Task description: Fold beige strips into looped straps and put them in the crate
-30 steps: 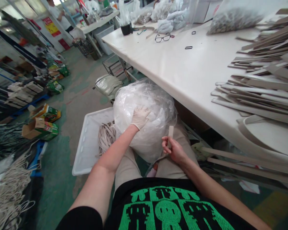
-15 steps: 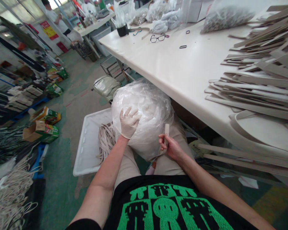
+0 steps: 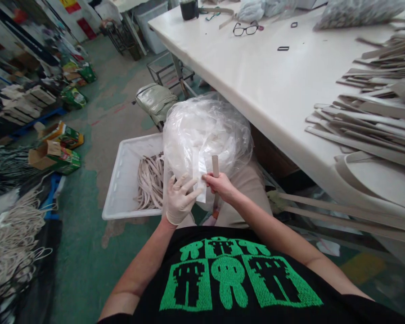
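We seem midway — our right hand pinches a beige strap and white strip, our left hand spreads its fingers alongside; many loose straps lie heaped on the table.

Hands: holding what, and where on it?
Right hand holds a strap below its upper end and seems to pinch a white strip at its right edge. Left hand is at the strip's lower left; grip unclear.

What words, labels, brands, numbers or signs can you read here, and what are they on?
None can be read.
Red-and-yellow sign: cut off at the top, too blurred.
Green carton: print too small.
Black shirt: green figures, no lettering I can make out.
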The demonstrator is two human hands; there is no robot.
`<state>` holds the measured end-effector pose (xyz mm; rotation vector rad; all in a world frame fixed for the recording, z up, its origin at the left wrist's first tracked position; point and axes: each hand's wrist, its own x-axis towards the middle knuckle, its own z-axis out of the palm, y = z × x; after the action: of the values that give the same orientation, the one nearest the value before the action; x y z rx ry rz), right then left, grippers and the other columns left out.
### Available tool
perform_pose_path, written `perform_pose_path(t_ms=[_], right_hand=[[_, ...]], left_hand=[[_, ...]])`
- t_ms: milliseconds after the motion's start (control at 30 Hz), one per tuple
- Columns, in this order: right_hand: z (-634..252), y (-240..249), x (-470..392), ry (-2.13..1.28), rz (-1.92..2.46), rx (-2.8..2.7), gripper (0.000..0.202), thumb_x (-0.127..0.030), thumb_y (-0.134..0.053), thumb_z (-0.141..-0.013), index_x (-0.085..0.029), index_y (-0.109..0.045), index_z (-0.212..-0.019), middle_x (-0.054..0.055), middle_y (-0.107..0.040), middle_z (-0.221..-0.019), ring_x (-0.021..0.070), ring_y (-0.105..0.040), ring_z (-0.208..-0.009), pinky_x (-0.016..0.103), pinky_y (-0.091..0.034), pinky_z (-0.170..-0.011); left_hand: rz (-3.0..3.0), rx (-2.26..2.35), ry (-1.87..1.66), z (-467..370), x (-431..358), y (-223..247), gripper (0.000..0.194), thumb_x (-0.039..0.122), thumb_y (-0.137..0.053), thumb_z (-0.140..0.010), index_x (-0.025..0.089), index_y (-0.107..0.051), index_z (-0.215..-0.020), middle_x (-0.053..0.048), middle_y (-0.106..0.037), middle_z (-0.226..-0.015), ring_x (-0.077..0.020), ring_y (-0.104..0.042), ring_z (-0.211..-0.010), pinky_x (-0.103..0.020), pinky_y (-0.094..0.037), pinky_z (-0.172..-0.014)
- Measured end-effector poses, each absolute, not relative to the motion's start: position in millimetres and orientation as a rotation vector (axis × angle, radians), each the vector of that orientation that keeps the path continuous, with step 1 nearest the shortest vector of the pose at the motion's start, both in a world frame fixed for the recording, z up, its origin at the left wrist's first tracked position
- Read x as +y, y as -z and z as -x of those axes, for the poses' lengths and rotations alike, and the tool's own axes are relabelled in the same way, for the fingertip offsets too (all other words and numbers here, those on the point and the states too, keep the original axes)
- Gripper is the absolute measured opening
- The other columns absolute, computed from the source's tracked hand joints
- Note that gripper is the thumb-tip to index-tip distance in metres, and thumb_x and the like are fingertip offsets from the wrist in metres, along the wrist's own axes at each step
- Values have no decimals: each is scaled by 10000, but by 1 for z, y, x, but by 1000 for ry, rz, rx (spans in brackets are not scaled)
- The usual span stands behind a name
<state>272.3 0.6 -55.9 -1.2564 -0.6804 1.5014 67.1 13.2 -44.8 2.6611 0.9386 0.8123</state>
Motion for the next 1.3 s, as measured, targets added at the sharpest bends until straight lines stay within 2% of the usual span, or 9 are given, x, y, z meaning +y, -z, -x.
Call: perform_pose_path(t_ms=[233, 400, 600, 700, 767, 833, 900, 1100, 1300], right_hand=[[-281, 27, 0, -1283, 1416, -864, 324, -489, -712, -699, -184, -607, -667, -43, -522, -518, 69, -362, -394, 225, -256, -365], [-272, 11, -5, -1244, 1378, -1094, 298, -465, -699, -739, -191, -617, -656, -29, -537, -530, 94, -419, -456, 237, -314, -431], [-264, 11, -13, -1175, 1359, -1330, 321, -480, -608, -866, -194, -649, -726, -10, -607, -591, 134, -525, -567, 263, -414, -575], [-263, 14, -23, -1197, 1316, -1435, 391, -521, -445, -983, -198, -662, -946, 1, -659, -702, 129, -526, -578, 249, -408, -566], [-262, 17, -31, -1211, 1288, -1458, 438, -548, -362, -1015, -204, -634, -1025, 7, -668, -738, 130, -523, -568, 247, -407, -549], [-261, 20, -36, -1218, 1275, -1445, 466, -570, -322, -1020, -205, -613, -1012, 13, -665, -734, 133, -516, -548, 250, -407, -530], [-260, 22, -40, -1265, 1281, -1445, 468, -574, -319, -1016, -204, -596, -943, 14, -659, -720, 126, -498, -509, 249, -400, -500], [-247, 11, -45, -1639, 1345, -1658, 440, -491, -368, -1000, -201, -570, -737, 5, -642, -637, 119, -496, -422, 249, -382, -445], [-221, -3, -46, -1649, 1262, -2021, 463, -418, -357, -1007, -201, -590, -671, 28, -670, -615, 153, -554, -534, 269, -398, -564]], left_hand=[[-1995, 1100, -999, -57, -4, 29, 540, 613, -423, -959, 277, -689, -1287, -76, -663, -1345, -278, -516, -1342, -451, -339, -1183], [-1577, 1091, -574, -71, -1, 17, 416, 518, -691, -839, 211, -776, -1106, -83, -760, -1128, -280, -675, -1068, -395, -501, -996], [-1213, 923, -313, -65, -2, 4, 380, 520, -762, -760, 153, -812, -847, -89, -784, -842, -261, -713, -828, -388, -561, -845], [-1068, 959, -798, -6, 25, -18, 277, 482, -785, -754, 208, -804, -794, -42, -790, -835, -257, -725, -889, -395, -563, -899], [-869, 1032, -1348, 53, 51, -36, 107, 420, -741, -813, 328, -780, -775, 100, -785, -836, -199, -711, -1006, -343, -561, -912], [-676, 1010, -1756, 108, 69, -51, 196, 361, -613, -933, 416, -747, -802, 249, -757, -928, -78, -617, -1201, -228, -517, -946], [-557, 1018, -1943, 141, 70, -56, 203, 382, -590, -955, 420, -729, -812, 277, -748, -950, -30, -573, -1250, -173, -505, -930], [-250, 1155, -1485, 71, 7, 7, 155, 339, -619, -949, 272, -743, -885, 27, -784, -981, -115, -700, -1051, -235, -562, -879], [-1, 1067, -1306, -12, -22, 45, 138, 298, -632, -949, 211, -732, -912, -33, -771, -1006, -145, -717, -989, -266, -563, -882]])
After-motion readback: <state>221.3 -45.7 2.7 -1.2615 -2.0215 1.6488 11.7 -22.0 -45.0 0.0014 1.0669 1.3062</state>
